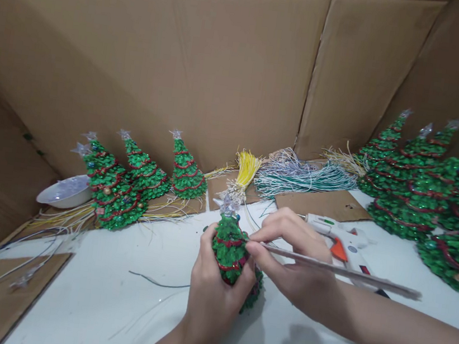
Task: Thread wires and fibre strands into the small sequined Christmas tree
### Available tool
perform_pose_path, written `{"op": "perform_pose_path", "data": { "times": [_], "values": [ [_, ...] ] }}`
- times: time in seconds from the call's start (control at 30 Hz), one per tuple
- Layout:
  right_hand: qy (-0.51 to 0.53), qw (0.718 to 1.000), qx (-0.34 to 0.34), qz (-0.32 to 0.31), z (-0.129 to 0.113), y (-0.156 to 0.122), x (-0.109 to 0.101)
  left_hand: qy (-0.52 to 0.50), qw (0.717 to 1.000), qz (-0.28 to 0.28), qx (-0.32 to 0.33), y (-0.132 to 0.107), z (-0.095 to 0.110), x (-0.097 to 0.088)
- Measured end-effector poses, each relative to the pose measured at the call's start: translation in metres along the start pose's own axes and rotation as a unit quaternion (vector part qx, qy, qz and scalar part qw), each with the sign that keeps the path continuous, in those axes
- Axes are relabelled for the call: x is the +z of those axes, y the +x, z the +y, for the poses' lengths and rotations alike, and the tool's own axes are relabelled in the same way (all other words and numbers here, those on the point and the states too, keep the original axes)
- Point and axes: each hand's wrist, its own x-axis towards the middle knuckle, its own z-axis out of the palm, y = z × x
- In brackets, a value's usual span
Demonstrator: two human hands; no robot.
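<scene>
A small green Christmas tree [230, 231] with red garlands and a clear star on top is gripped in my left hand [216, 289], fingers wrapped around its sides. My right hand [295, 254] pinches a long, slim grey stick-like tool [347, 272]. The tool's near end meets the tree's upper right side, where my fingertips hide its tip. Its other end reaches out over my right forearm. Just behind my right hand lies a white glue gun [327, 227] with an orange trigger, partly hidden. A dark wire [158, 281] sticks out left of my left hand.
Several finished-looking trees [189, 172] stand at the left and right [414, 185]. Bundles of yellow wires [247, 168] and green-white wires [309, 177] lie along the cardboard wall [242, 72]. A white bowl [63, 195] and a cardboard sheet [21, 308] are at left.
</scene>
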Motion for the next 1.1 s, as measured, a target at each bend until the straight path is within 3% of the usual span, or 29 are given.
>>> {"op": "perform_pose_path", "data": {
  "times": [0.33, 0.47, 0.7, 1.1],
  "values": [
    [0.109, 0.992, 0.052, 0.035, 0.0068, -0.0042, 0.0085, 0.007, 1.000, 0.004, -0.006, -0.0001, 0.0010, 0.0002],
    [0.162, 0.976, 0.145, 0.017, 0.0060, -0.0051, 0.0096, 0.009, 1.000, 0.016, -0.006, -0.0003, 0.0002, 0.0006],
    [0.261, 0.909, 0.324, -0.029, 0.0030, 0.0008, 0.0087, 0.009, 1.000, 0.028, -0.007, -0.0003, 0.0025, 0.0017],
    [0.472, 0.742, 0.477, -0.007, -0.0002, 0.0041, 0.0091, 0.003, 1.000, 0.016, -0.007, 0.0001, 0.0008, 0.0017]
  ]
}}
